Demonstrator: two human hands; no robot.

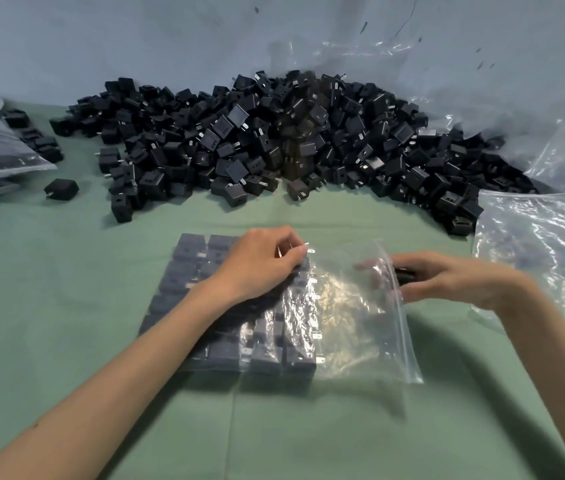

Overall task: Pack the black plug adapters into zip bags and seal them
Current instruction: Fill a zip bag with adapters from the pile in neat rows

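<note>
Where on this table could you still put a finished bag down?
Bare green cloth lies in front of the zip bag, between the forearms, and left of it, below the lone adapter. The back is crowded by the adapter pile, the right by loose plastic bags.

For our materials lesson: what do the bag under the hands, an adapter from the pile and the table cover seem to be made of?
Bag: thin clear plastic film, glossy; it wrinkles and glints. Adapter: probably moulded black plastic, matt, with small silvery prongs, likely metal. Table cover: looks like green woven cloth, dull, with a faint crease.
</note>
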